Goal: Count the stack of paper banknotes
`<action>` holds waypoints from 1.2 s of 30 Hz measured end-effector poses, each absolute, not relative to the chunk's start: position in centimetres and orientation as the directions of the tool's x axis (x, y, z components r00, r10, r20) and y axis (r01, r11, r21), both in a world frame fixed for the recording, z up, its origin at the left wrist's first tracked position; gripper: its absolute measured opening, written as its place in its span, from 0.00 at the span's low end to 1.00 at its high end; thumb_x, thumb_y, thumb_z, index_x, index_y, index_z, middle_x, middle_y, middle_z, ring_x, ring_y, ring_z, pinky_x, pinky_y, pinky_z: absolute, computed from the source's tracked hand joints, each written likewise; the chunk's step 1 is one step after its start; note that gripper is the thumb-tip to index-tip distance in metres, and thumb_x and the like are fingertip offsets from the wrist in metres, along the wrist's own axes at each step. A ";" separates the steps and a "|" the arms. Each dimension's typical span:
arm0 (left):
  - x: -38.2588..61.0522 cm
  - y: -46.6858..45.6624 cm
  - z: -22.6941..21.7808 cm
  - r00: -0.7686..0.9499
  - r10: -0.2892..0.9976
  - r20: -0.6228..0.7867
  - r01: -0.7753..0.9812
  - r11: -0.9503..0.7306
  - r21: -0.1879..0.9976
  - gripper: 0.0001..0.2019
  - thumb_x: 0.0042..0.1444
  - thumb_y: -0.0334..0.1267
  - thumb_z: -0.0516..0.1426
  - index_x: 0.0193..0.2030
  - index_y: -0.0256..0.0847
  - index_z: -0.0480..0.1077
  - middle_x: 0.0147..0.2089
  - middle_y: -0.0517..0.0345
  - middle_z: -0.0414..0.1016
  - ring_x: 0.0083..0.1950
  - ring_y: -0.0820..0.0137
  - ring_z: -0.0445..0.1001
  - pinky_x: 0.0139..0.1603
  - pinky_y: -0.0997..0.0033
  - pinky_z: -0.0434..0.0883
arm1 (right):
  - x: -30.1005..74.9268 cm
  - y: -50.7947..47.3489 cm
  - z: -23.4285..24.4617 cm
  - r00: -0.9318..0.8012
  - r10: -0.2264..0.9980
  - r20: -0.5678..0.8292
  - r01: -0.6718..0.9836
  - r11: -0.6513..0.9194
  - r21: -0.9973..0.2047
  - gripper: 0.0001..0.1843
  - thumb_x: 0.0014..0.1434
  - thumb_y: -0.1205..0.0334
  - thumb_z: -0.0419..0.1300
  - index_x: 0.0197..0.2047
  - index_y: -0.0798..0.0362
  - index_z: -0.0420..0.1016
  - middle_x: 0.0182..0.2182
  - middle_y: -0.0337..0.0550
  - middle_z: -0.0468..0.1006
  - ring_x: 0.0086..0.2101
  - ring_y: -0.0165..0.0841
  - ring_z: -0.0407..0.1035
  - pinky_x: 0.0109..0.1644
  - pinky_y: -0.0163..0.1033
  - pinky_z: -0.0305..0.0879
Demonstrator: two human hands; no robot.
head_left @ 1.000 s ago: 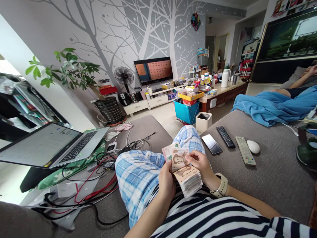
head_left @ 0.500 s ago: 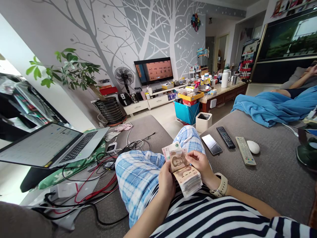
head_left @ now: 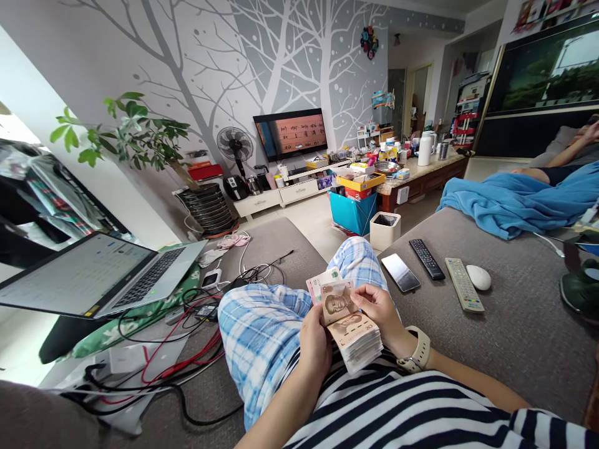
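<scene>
A thick stack of banknotes (head_left: 358,340) rests over my lap, bent so that its near part hangs toward my striped shirt. My left hand (head_left: 314,340) is closed around the stack's left side, with the thumb on top. Between the thumb and fingers of my right hand (head_left: 378,307) is the edge of a raised brown 20 banknote (head_left: 337,300), folded up from the stack. Behind it a pinkish banknote (head_left: 322,280) sticks out at the upper left. The fingers under the stack are hidden. A cream watch (head_left: 418,349) is on my right wrist.
Right of my legs on the sofa lie a phone (head_left: 400,272), a black remote (head_left: 426,259), a pale remote (head_left: 463,285) and a white oval object (head_left: 478,277). To the left are an open laptop (head_left: 150,274) and tangled cables (head_left: 196,349). Another person's arm (head_left: 571,146) shows at far right.
My hands and the banknotes stay in almost the same place. The picture on the television across the room has changed.
</scene>
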State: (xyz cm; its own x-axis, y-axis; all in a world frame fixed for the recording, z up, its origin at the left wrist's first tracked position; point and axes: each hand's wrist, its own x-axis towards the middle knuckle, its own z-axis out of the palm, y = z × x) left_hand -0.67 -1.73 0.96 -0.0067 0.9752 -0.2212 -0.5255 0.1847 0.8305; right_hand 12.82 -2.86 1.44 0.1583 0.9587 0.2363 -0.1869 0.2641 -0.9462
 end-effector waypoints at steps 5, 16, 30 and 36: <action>-0.7 -1.7 0.9 0.007 0.975 -0.224 -0.543 0.192 0.817 0.13 0.46 0.38 0.59 0.37 0.32 0.75 0.33 0.49 0.80 0.34 0.61 0.79 0.37 0.64 0.75 | 12.9 -3.0 1.5 0.159 0.957 0.243 -0.202 0.273 -0.941 0.16 0.51 0.47 0.66 0.27 0.52 0.73 0.24 0.39 0.73 0.28 0.34 0.66 0.34 0.39 0.63; -0.7 -1.8 0.9 -0.010 0.973 -0.229 -0.533 0.189 0.825 0.12 0.45 0.39 0.61 0.35 0.32 0.76 0.32 0.50 0.80 0.32 0.63 0.78 0.37 0.64 0.74 | 12.9 -3.2 1.6 0.139 0.963 0.232 -0.216 0.258 -0.942 0.17 0.52 0.45 0.65 0.26 0.51 0.72 0.23 0.38 0.70 0.26 0.34 0.64 0.32 0.39 0.61; -0.6 -1.8 0.7 0.016 0.973 -0.230 -0.614 0.191 0.766 0.15 0.48 0.39 0.62 0.42 0.33 0.76 0.42 0.46 0.82 0.43 0.56 0.80 0.46 0.60 0.75 | 12.8 -3.0 0.6 0.092 0.975 0.201 -0.310 0.220 -0.925 0.25 0.57 0.36 0.58 0.28 0.52 0.70 0.17 0.36 0.68 0.19 0.29 0.57 0.24 0.36 0.53; -0.6 -2.0 0.8 -0.002 0.973 -0.230 -0.605 0.181 0.775 0.14 0.47 0.38 0.63 0.40 0.33 0.76 0.41 0.47 0.82 0.43 0.57 0.80 0.47 0.61 0.74 | 12.8 -3.0 1.1 0.120 0.970 0.212 -0.272 0.237 -0.933 0.23 0.49 0.41 0.68 0.24 0.51 0.67 0.17 0.34 0.67 0.21 0.29 0.60 0.28 0.36 0.57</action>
State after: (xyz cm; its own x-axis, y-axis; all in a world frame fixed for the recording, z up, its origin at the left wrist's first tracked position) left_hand -0.61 -1.98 0.81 -0.0022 0.9733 -0.2296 -0.6054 0.1814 0.7750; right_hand 12.78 -2.98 1.12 0.1200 0.9699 0.2120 -0.2716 0.2375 -0.9327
